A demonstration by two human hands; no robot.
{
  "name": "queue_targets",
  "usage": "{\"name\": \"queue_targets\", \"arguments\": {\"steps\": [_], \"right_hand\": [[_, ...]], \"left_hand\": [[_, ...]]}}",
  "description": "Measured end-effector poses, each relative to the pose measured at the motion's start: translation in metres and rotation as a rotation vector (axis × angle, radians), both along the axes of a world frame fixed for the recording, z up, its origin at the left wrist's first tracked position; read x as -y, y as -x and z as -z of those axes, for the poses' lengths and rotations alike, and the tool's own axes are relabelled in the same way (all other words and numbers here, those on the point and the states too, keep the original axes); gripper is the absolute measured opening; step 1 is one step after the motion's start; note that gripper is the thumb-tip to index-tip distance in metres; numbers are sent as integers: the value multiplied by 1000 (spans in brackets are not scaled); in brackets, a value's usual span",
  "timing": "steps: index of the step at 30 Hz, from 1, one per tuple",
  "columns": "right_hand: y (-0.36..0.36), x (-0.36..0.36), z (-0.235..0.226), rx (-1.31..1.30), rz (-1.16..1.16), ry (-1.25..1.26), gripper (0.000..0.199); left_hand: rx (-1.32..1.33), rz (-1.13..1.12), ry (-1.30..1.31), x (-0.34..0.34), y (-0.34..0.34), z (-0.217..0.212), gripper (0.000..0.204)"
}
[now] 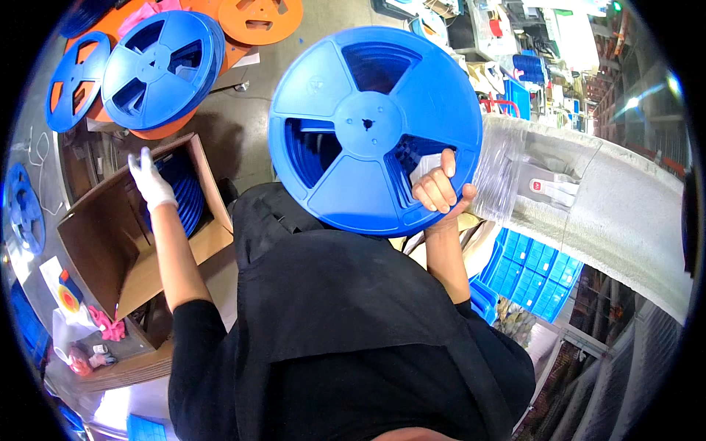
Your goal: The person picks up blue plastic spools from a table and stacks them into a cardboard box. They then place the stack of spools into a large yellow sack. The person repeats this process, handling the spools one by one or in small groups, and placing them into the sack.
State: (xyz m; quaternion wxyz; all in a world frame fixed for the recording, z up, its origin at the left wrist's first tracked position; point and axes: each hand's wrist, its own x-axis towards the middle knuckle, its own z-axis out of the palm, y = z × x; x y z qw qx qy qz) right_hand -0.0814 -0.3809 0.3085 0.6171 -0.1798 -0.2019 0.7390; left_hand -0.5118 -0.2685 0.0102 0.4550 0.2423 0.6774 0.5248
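Observation:
My right hand [440, 187] grips a stack of blue plastic reels [360, 132] in front of my body. Its fingers hook through a cutout in the top reel, with the thumb at the outer rim. Other cutouts show several layers underneath. On the left, my left hand [153, 180] wears a white glove and holds nothing, its fingers stretched out and apart. It hovers over an open cardboard box [103, 231]. More blue reels [193, 191] stand inside the box, partly hidden behind the hand and forearm.
Blue reels [151, 66] and an orange reel [261, 18] lie at the far left. A pale ledge [625, 198] carrying plastic wrap [500, 165] runs along the right. Blue crates [533, 268] stand below it. Pink gloves [108, 323] rest on the left table.

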Motion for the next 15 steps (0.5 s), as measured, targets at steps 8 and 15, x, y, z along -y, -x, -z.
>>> {"name": "queue_targets", "arguments": {"steps": [8, 15], "right_hand": [[19, -36, 7, -170, -152, -50, 30], [45, -50, 14, -229, -233, -54, 29]], "left_hand": [[-11, -82, -82, 107, -53, -64, 58], [-141, -27, -192, 109, -47, -119, 51]]}}
